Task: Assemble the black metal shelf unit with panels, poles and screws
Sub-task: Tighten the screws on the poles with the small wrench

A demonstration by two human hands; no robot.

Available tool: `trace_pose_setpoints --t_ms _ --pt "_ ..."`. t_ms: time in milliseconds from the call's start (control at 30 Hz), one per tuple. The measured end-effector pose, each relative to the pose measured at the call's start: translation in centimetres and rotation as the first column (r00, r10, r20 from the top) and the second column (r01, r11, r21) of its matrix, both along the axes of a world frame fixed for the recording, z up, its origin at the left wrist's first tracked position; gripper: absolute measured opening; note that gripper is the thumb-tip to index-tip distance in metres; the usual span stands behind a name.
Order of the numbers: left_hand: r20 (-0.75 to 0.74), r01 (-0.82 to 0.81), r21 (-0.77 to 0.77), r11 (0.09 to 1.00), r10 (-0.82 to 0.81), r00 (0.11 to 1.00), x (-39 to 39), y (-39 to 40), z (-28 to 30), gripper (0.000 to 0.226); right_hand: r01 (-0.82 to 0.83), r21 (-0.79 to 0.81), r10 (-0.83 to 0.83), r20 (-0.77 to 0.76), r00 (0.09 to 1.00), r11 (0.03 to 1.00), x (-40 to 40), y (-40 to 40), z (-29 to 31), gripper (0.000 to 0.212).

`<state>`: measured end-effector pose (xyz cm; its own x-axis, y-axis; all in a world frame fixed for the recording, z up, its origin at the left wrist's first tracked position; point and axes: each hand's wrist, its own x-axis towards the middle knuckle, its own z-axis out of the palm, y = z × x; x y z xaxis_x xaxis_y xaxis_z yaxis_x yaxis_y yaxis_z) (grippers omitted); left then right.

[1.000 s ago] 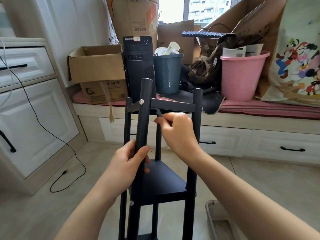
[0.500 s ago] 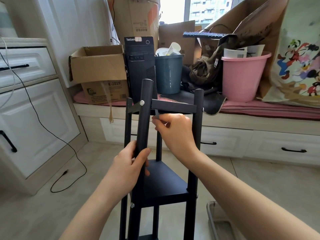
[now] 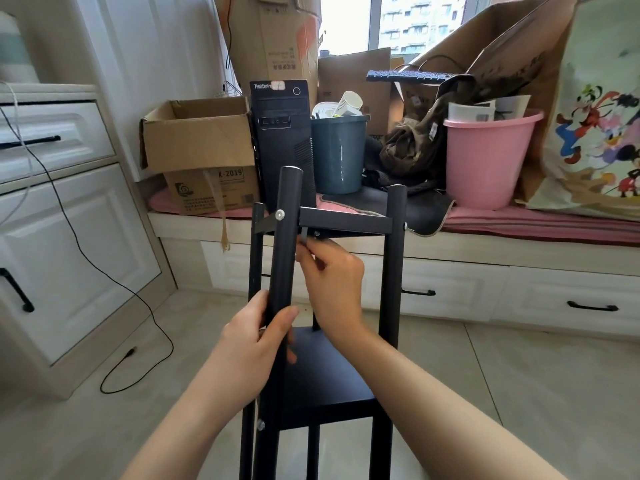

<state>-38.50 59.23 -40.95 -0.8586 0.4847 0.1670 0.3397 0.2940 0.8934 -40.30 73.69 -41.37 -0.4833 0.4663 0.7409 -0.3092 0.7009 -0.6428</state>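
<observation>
The black metal shelf unit [image 3: 346,221] stands upright in the middle of the head view, with black poles at its corners and a lower black panel [image 3: 322,375]. My left hand [image 3: 256,337] grips the nearest pole [image 3: 287,244] about halfway down. My right hand [image 3: 332,275] pinches a small grey hex key [image 3: 304,235] just under the top panel, beside that pole. A silver screw head [image 3: 280,214] shows on the near pole at the top panel, and another [image 3: 260,425] lower down.
A window bench [image 3: 519,223] behind the shelf carries cardboard boxes [image 3: 197,140], a black computer tower [image 3: 282,133], a blue bin [image 3: 337,150] and a pink bucket [image 3: 485,157]. White cabinets [image 3: 69,237] stand left, with a black cable [image 3: 114,282] on the tiled floor.
My right hand has shifted left and slightly up, bringing the hex key closer to the near pole under the top panel. My left hand keeps its grip on the pole.
</observation>
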Motion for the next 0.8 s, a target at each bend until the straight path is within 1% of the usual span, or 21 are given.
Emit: trace_pose_setpoints --t_ms 100,200,300,467,567,633,733,800 --pt "0.003 0.003 -0.006 1.000 -0.003 1.000 -0.1 -0.1 0.1 0.014 0.024 0.023 -0.022 -0.048 0.999 0.999 -0.9 0.0 -0.1 0.012" --pt "0.014 0.010 -0.004 1.000 -0.010 1.000 -0.3 -0.2 0.2 0.013 0.015 0.017 -0.014 -0.062 0.998 1.000 -1.3 0.0 -0.2 0.012" --pt "0.011 0.010 -0.013 1.000 -0.009 1.000 -0.3 -0.2 0.3 0.013 -0.055 -0.030 0.053 -0.057 0.997 0.998 -1.2 0.0 -0.2 0.014" --pt "0.009 -0.003 -0.025 1.000 0.004 1.000 -0.5 -0.1 0.3 0.012 -0.161 -0.147 0.170 0.050 0.984 0.976 -0.3 0.5 -0.5 0.016" --pt "0.015 -0.006 -0.028 1.000 0.006 1.000 -0.4 -0.2 0.3 0.012 -0.190 -0.178 0.204 0.061 0.977 0.965 0.5 0.8 -0.1 0.017" --pt "0.014 -0.012 -0.031 0.999 0.013 1.000 -0.4 -0.4 0.3 0.013 -0.194 -0.181 0.213 0.093 0.973 0.964 1.1 1.0 0.3 0.022" --pt "0.030 -0.021 -0.018 1.000 0.021 0.999 -0.3 -0.5 0.3 0.013 -0.198 -0.157 0.226 0.182 0.957 0.967 2.0 1.4 1.1 0.039" --pt "0.035 -0.024 -0.020 1.000 0.024 0.999 -0.2 -0.6 0.3 0.014 -0.187 -0.121 0.211 0.243 0.947 0.975 2.4 1.7 1.8 0.042"
